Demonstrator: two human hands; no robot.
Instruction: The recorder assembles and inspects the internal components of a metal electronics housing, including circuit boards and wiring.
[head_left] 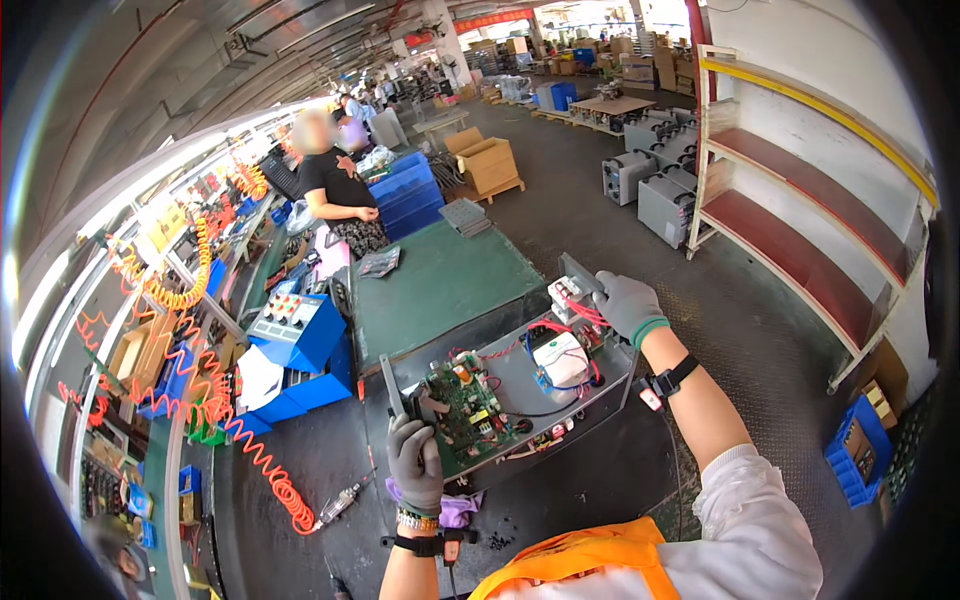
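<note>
Chassis [608,396] holds a circuit board [462,402]; both hands [416,468] pinch plates [391,384] at its ends.

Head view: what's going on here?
A person in grey gloves is handling an open metal chassis on a dark bench. The right hand holds a grey end plate at its far right; the left hand is at the left end strip, its grip unclear. The green circuit board and a white block are exposed inside. A tool lies on the bench to the left. A co-worker stands farther back.
</note>
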